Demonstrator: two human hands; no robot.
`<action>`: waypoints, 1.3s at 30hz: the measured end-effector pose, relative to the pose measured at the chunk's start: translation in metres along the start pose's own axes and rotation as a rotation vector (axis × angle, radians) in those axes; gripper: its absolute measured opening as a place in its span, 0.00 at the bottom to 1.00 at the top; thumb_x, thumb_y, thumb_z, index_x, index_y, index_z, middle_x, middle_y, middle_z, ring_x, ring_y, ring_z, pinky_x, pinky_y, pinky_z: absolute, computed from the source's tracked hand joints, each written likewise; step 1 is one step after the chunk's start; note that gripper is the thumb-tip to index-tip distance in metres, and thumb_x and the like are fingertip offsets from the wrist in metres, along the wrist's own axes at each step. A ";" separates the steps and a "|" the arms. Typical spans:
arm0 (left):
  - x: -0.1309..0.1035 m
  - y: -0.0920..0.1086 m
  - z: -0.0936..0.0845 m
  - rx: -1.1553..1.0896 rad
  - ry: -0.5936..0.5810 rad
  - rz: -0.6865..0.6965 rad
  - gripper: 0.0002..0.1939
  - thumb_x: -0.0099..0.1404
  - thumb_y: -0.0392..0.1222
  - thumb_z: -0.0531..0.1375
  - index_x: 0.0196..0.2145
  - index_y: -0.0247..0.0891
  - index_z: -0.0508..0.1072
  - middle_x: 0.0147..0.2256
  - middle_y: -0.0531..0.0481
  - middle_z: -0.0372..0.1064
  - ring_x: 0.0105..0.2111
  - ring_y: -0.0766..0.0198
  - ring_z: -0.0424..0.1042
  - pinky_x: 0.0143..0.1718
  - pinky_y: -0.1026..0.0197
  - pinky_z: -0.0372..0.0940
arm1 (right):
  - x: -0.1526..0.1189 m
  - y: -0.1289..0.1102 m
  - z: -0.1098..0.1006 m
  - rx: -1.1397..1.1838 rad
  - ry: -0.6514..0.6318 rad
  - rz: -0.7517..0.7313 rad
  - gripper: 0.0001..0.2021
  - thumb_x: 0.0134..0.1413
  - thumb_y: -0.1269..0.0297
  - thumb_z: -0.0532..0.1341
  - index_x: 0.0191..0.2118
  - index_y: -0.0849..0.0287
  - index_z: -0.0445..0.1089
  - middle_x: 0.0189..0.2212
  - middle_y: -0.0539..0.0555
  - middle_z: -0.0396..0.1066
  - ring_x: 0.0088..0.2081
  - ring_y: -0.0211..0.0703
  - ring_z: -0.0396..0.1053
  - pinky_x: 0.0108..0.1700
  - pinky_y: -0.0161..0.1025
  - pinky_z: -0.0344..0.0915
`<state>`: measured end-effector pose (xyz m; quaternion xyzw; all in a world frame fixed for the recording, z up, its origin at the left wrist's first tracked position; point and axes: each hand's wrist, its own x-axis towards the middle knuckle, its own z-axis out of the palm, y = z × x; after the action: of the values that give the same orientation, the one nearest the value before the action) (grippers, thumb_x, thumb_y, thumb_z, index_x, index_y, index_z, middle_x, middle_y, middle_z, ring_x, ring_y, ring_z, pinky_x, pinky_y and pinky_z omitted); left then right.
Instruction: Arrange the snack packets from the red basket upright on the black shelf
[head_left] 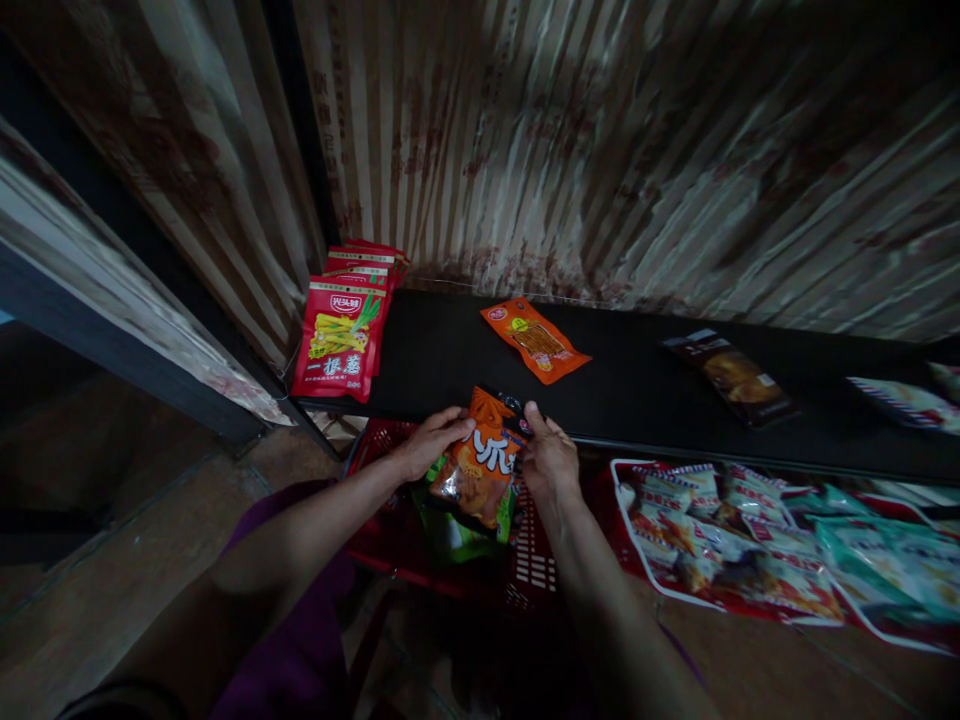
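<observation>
Between my two hands is an orange and dark snack bag with large white lettering. My left hand grips its upper left side, thumb on the front. On the right side, my right hand holds the bag with the thumb near its top corner. Green packaging shows beneath the bag, inside or over a red plastic basket. The bag hides much of the basket's contents. Just beyond my hands runs the edge of a black shelf.
Several red snack packets stand stacked at the shelf's left end. An orange packet and a dark brown packet lie on it. At the right, a white-rimmed red basket holds several bags. A metal post rises at the left.
</observation>
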<state>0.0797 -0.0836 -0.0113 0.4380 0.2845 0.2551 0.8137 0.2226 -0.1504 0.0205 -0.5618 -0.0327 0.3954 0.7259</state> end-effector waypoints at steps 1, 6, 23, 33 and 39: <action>-0.001 -0.001 -0.002 0.008 -0.008 -0.012 0.23 0.51 0.52 0.67 0.41 0.36 0.73 0.39 0.48 0.74 0.39 0.60 0.72 0.43 0.60 0.63 | 0.001 -0.002 -0.001 0.001 0.020 -0.013 0.23 0.32 0.59 0.75 0.21 0.56 0.57 0.10 0.38 0.59 0.09 0.26 0.49 0.10 0.28 0.45; -0.010 -0.007 -0.005 0.026 -0.112 -0.119 0.26 0.52 0.51 0.67 0.46 0.39 0.72 0.47 0.43 0.72 0.45 0.56 0.72 0.46 0.55 0.64 | 0.000 -0.011 -0.003 0.008 0.078 -0.060 0.24 0.35 0.57 0.74 0.20 0.55 0.54 0.08 0.36 0.52 0.09 0.26 0.48 0.09 0.27 0.48; -0.025 -0.010 -0.005 0.057 -0.267 -0.133 0.28 0.48 0.45 0.71 0.46 0.36 0.72 0.48 0.42 0.71 0.48 0.55 0.70 0.53 0.54 0.59 | 0.004 -0.021 -0.008 0.050 0.130 -0.089 0.22 0.40 0.57 0.72 0.19 0.56 0.55 0.08 0.37 0.51 0.09 0.26 0.47 0.10 0.28 0.45; -0.024 0.006 -0.006 -0.041 -0.196 -0.041 0.28 0.47 0.45 0.71 0.45 0.36 0.72 0.47 0.44 0.72 0.48 0.56 0.69 0.53 0.56 0.58 | 0.007 -0.014 -0.007 0.070 -0.074 -0.085 0.14 0.44 0.53 0.69 0.33 0.56 0.70 0.24 0.46 0.75 0.26 0.33 0.72 0.27 0.28 0.68; -0.010 0.020 -0.012 -0.081 -0.031 0.126 0.28 0.49 0.43 0.71 0.47 0.35 0.71 0.48 0.45 0.71 0.51 0.55 0.67 0.56 0.54 0.56 | 0.000 -0.004 -0.007 -0.091 -0.143 -0.007 0.19 0.42 0.47 0.68 0.38 0.55 0.72 0.35 0.53 0.78 0.37 0.40 0.76 0.36 0.34 0.72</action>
<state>0.0612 -0.0736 0.0023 0.4257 0.2332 0.3104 0.8173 0.2281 -0.1562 0.0209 -0.5646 -0.1046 0.4299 0.6967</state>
